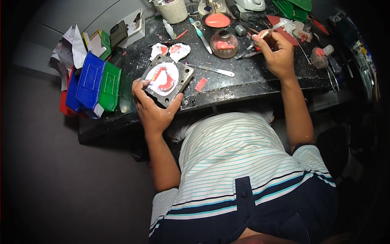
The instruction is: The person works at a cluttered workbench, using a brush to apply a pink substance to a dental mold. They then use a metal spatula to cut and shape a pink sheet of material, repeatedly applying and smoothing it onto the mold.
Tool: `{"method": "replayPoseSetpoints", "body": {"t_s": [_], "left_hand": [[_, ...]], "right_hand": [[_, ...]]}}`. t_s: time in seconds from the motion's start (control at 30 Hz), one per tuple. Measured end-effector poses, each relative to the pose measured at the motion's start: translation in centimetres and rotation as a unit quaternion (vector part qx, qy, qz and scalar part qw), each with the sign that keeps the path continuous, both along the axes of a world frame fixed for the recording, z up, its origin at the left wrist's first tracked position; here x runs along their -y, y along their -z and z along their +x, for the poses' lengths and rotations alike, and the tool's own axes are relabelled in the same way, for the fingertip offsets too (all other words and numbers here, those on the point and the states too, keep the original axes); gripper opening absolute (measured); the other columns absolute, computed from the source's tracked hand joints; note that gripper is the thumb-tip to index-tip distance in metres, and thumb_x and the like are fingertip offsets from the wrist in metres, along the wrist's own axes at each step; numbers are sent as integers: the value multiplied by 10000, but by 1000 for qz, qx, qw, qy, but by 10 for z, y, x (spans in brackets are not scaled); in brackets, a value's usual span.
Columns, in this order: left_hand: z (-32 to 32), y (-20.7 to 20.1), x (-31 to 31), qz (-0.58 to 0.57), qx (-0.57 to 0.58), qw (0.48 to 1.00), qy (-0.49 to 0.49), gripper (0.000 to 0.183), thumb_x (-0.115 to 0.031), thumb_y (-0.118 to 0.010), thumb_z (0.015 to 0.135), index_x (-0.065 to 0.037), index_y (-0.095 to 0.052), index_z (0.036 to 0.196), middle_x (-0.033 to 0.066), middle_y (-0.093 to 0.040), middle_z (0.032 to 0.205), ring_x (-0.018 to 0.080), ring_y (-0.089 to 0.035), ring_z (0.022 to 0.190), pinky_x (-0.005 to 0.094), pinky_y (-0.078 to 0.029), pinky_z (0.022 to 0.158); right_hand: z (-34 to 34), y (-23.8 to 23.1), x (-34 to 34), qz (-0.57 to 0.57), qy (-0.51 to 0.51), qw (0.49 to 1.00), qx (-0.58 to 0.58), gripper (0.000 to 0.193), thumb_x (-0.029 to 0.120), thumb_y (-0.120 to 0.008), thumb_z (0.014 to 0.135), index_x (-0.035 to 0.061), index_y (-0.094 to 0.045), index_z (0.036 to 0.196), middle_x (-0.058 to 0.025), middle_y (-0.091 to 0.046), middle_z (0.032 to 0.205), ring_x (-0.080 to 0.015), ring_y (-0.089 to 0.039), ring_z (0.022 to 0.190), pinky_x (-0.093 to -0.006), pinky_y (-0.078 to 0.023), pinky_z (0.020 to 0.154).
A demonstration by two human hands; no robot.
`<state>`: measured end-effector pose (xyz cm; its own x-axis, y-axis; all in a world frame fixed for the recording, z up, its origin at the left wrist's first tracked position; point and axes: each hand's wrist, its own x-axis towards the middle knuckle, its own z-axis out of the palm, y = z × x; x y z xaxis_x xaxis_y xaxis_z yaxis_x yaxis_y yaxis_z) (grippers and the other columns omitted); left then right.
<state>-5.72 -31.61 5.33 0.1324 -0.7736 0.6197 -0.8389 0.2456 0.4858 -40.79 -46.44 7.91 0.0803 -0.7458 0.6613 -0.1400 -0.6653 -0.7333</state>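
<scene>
My left hand grips a grey metal dental flask at the near edge of the bench, tilted, with fingers on its left side and thumb on its near corner. White plaster fills the flask, with a horseshoe of red wax and a row of teeth set in it. To the right, my right hand is raised above the bench, thumb and fingers pinched round a slim pale-handled tool. The tool's exact kind is unclear. Two plaster casts with red wax lie beyond the flask.
A metal spatula and red wax piece lie right of the flask. Behind are a toothbrush, glass burner and bowl of pink material. Blue and green bins stand left; another glass vessel sits right.
</scene>
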Motion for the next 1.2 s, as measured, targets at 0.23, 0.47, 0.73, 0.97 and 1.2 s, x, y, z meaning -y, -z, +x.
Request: {"method": "replayPoseSetpoints", "body": {"t_s": [0.23, 0.47, 0.73, 0.97, 1.2], "left_hand": [[-5, -1, -2, -4, 26, 999, -19, 998, -346, -949, 701, -10, -350, 1424, 279, -517, 1367, 468, -556, 1243, 520, -433, 1086], [-5, 0, -3, 3, 25, 999, -26, 989, -350, -946, 704, -13, -358, 1423, 279, -519, 1368, 471, -555, 1244, 522, -433, 1085], [-4, 1, -3, 1, 29, 999, -40, 995, -383, -951, 670, -11, -385, 1399, 268, -490, 1390, 472, -521, 1265, 537, -412, 1102], [-5, 0, -2, -2, 34, 999, -31, 1019, -411, -957, 659, 5, -388, 1393, 250, -487, 1378, 450, -517, 1271, 525, -418, 1102], [-4, -1, -2, -8, 42, 998, -37, 1024, -413, -961, 654, 6, -389, 1393, 253, -488, 1380, 451, -519, 1268, 523, -421, 1101]], "right_hand": [[-1, -10, -3, -15, -75, 985, 152, 76, 6, -753, 971, -28, -732, 1036, -92, -763, 927, -119, -725, 803, -218, -603, 625], [-1, -12, 2, -68, -105, 980, 156, 138, -52, -705, 979, -97, -673, 1105, -237, -763, 1049, -282, -791, 928, -367, -692, 810], [-1, -7, 5, -43, -152, 980, 122, 136, -42, -654, 1016, -84, -643, 1145, -265, -740, 1153, -317, -773, 1036, -396, -679, 876], [-2, -6, 2, 3, -183, 975, 127, 165, -1, -602, 1054, -75, -653, 1193, -246, -704, 1239, -327, -741, 1120, -411, -664, 931], [-3, -8, 2, -41, -148, 984, 88, 158, -84, -673, 978, -65, -751, 1115, -180, -685, 1181, -264, -741, 1028, -368, -685, 879]]}}
